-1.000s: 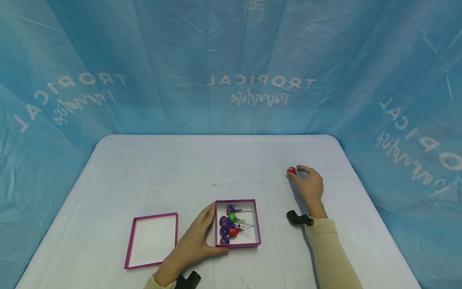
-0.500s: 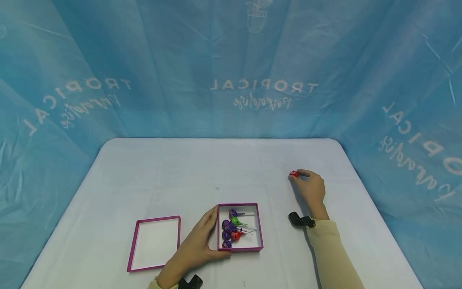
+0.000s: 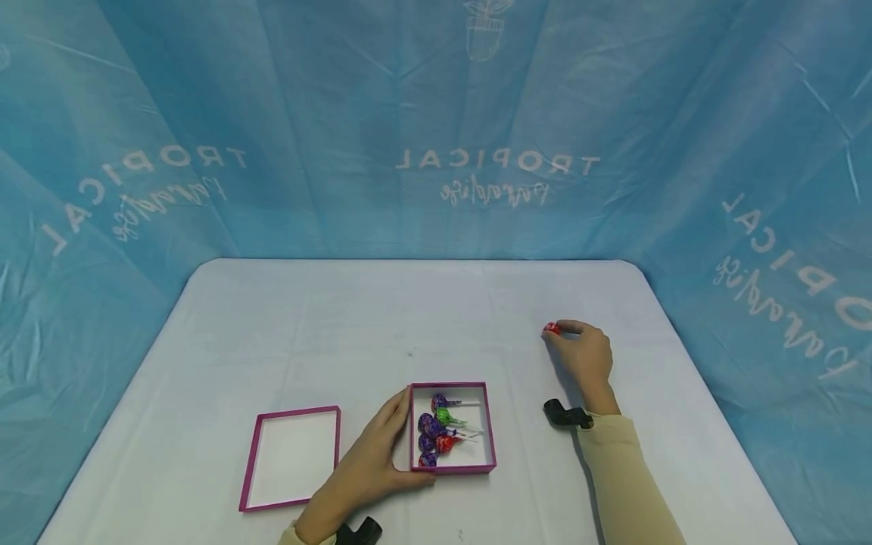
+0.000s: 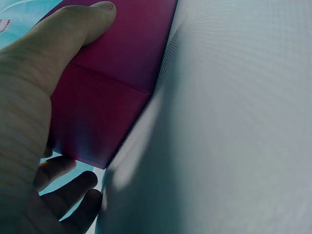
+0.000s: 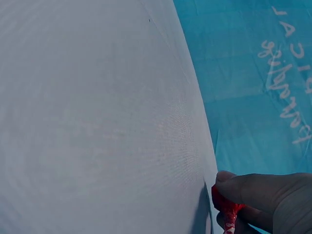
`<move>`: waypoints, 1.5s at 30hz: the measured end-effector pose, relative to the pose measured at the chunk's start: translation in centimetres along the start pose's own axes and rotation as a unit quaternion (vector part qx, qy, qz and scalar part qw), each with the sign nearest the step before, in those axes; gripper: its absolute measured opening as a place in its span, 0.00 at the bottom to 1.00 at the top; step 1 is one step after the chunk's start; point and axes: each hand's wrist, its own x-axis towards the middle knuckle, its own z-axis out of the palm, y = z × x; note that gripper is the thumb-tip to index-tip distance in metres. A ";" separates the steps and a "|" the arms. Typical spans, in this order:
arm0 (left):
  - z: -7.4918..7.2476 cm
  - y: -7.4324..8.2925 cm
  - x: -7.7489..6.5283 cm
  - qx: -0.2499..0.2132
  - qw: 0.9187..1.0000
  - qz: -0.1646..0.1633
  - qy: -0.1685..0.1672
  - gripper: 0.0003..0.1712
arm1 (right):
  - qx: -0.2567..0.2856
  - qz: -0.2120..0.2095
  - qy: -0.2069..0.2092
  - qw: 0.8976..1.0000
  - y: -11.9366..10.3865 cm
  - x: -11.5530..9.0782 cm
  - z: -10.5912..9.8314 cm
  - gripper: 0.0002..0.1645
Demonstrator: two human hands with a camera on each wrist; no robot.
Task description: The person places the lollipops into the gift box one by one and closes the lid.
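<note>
My right hand pinches a red-wrapped lollipop between thumb and fingers, off toward the right side of the table. In the right wrist view the red lollipop shows at the lower right under the thumb; part of it is hidden by the fingers. My left hand holds a square magenta-edged box at its near left corner. Its thumb lies along the front wall of the magenta box, the fingers along the left wall. Inside are several lollipops: purple, green and red.
A matching magenta-rimmed lid lies open side up at the left, partly behind the left forearm. A white cloth covers the table. Blue printed curtains rise along the back and both sides.
The head view shifted slightly at first, then settled. The lollipop in my right fingers has moved a touch; both hands otherwise stay in place.
</note>
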 end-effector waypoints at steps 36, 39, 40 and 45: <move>-0.2 0.2 0.1 -0.005 1.000 -0.005 -0.004 0.75 | 0.024 -0.149 0.010 0.988 -6.8 -7.6 0.2 0.21; -0.2 0.2 0.1 -0.008 1.000 -0.007 -0.003 0.74 | 0.020 -0.159 0.002 0.987 -7.1 -8.3 0.4 0.21; -0.2 0.2 0.1 -0.009 1.000 -0.006 -0.002 0.74 | 0.021 -0.161 0.001 0.987 -7.2 -8.5 0.4 0.21; -0.2 0.2 -0.1 -0.005 1.000 0.001 0.004 0.74 | 0.029 -0.177 0.000 0.984 -7.9 -9.3 0.2 0.21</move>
